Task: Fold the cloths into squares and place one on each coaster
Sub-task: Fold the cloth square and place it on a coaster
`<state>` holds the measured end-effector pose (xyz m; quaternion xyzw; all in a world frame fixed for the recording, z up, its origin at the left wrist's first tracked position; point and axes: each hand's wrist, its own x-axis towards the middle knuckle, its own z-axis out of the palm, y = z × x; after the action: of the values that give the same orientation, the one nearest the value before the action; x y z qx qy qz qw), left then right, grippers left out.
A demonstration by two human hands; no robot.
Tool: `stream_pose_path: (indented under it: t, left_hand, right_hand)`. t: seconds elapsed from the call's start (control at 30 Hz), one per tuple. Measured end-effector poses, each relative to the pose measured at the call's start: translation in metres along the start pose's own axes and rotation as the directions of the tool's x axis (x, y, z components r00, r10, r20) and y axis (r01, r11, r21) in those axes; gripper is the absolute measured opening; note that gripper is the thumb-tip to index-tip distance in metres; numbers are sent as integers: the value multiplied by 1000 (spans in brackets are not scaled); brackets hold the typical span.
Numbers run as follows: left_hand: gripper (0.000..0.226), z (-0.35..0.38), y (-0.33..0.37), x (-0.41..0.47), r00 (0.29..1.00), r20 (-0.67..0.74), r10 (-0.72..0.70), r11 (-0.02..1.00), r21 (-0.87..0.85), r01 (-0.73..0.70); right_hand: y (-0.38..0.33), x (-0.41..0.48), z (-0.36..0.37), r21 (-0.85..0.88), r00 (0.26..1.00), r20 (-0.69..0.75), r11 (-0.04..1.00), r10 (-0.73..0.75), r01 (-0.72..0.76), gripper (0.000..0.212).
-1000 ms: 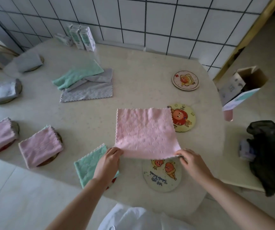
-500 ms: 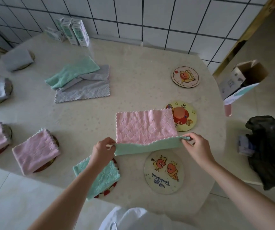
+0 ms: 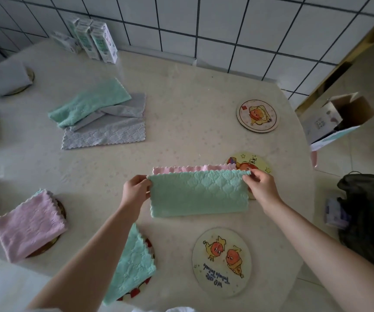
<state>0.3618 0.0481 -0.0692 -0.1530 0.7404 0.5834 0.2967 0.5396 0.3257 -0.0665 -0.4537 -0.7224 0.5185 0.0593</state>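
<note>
Pinching cloth (image 3: 198, 194) corners, hands (image 3: 136, 191) (image 3: 261, 188) apart, forearms extended

Cartons (image 3: 98, 39) stand at the bench's (image 3: 181, 86) back edge, loose cloths (image 3: 100, 118) before them; a half-folded cloth (image 3: 198, 194) overlaps a right-edge coaster (image 3: 257, 160).

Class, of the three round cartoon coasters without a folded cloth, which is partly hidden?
The yellow star-printed coaster, overlapped by the half-folded green-and-pink cloth; the other two lie fully exposed.

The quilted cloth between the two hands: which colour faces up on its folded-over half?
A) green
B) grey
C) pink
A: the quilted cloth shows green on top, just a pink strip at its far edge, corners pinched by the left hand and right hand.
</note>
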Motion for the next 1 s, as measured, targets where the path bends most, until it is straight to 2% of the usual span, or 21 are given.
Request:
stream_pose_path:
  t: [0.13,0.23,0.5,0.8,1.0]
  left_hand:
    - [14,11,-1,22,998,-65,27,988,157,-17]
    - [16,17,-1,31,993,-93,68,971,235,-44]
    - [11,18,-13,43,977,-152,150,928,363,-86]
    - [19,22,-8,42,969,-198,149,930,360,-70]
    - [27,17,-4,29,966,-198,168,956,271,-111]
  right_hand:
    - [6,26,5,-27,999,16,998,52,-52,5]
    - [12,40,7,-52,997,8,996,72,-72,9]
    - [17,55,15,-177,1000,16,984,-2,5,7]
    - [7,58,18,-329,999,-34,944,-32,19,23]
    - [1,50,14,-257,996,-85,966,-19,-3,23]
